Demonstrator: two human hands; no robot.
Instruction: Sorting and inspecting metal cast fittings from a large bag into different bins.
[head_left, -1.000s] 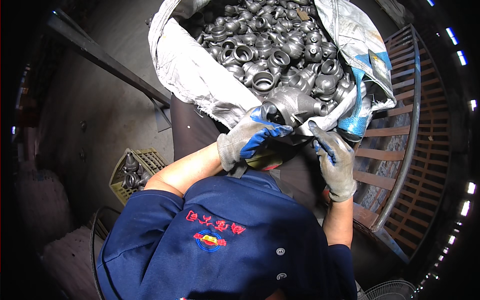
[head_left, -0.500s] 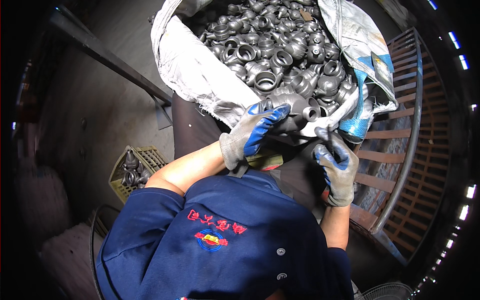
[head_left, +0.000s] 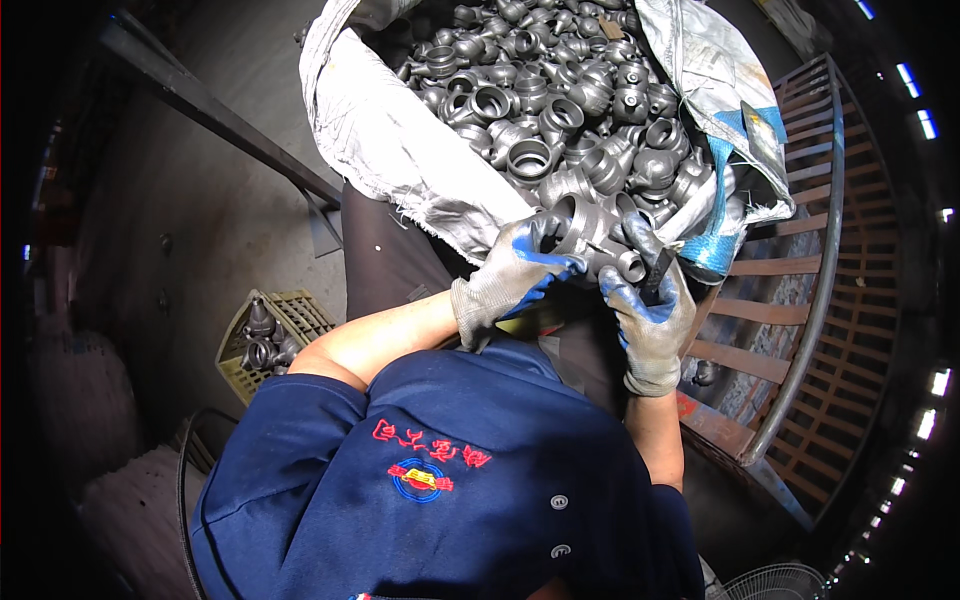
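Note:
My left hand [head_left: 515, 272], in a grey knit glove with blue coated fingers, grips a dark grey metal pipe-like casting [head_left: 592, 238]. The casting has a wide round mouth facing up-left and a small tubular outlet on its right. My right hand [head_left: 655, 318], gloved alike, is beside that outlet with its fingers curled against the casting. Between its thumb and fingers sits a dark narrow tool [head_left: 659, 268], partly covered, its exact kind unclear. Just beyond my hands, a large white woven sack [head_left: 385, 135] stands open, heaped with similar castings [head_left: 530, 158].
A yellowish plastic crate [head_left: 237, 375] with several castings is on the floor at left. A dark metal beam [head_left: 230, 125] slants toward the sack. On the right stands a slatted metal rack [head_left: 765, 314]; a fan [head_left: 775, 583] shows at the lower right.
The casting has been turned in my left hand, so its wide mouth now shows. My right hand has come up and left to meet it. A small round piece now shows by the rack.

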